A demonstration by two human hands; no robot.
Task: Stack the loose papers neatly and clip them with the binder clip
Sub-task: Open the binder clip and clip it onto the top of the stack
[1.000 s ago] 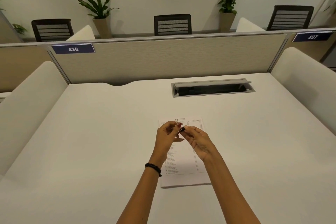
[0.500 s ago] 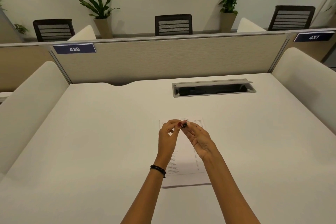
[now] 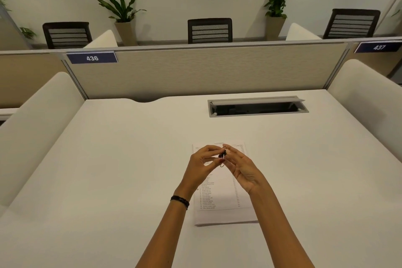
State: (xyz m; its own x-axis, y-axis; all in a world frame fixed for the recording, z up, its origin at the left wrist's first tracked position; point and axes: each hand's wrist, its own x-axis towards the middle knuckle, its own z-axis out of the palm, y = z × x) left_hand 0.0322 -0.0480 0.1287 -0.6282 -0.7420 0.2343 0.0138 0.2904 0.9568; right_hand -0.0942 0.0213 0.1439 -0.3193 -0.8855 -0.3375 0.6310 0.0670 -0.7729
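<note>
A squared stack of printed papers (image 3: pixel 219 206) lies flat on the white desk (image 3: pixel 108 180), partly hidden under my forearms. Both hands hover above its upper half. A small black binder clip (image 3: pixel 222 155) with wire handles sits between my fingertips. My left hand (image 3: pixel 203 164) pinches it from the left with thumb and forefinger. My right hand (image 3: pixel 240 167) holds it from the right, palm turned toward me. One wire handle hangs down below the clip. The clip is off the paper.
An open cable hatch (image 3: pixel 257 106) is set into the desk at the back right. A beige divider panel (image 3: pixel 206 72) closes the far edge, and padded side screens (image 3: pixel 37 119) flank the desk. Chairs and potted plants stand beyond.
The hands have stayed above the top of the stack while turning the clip; a wire handle that pointed up a second ago now hangs down.
</note>
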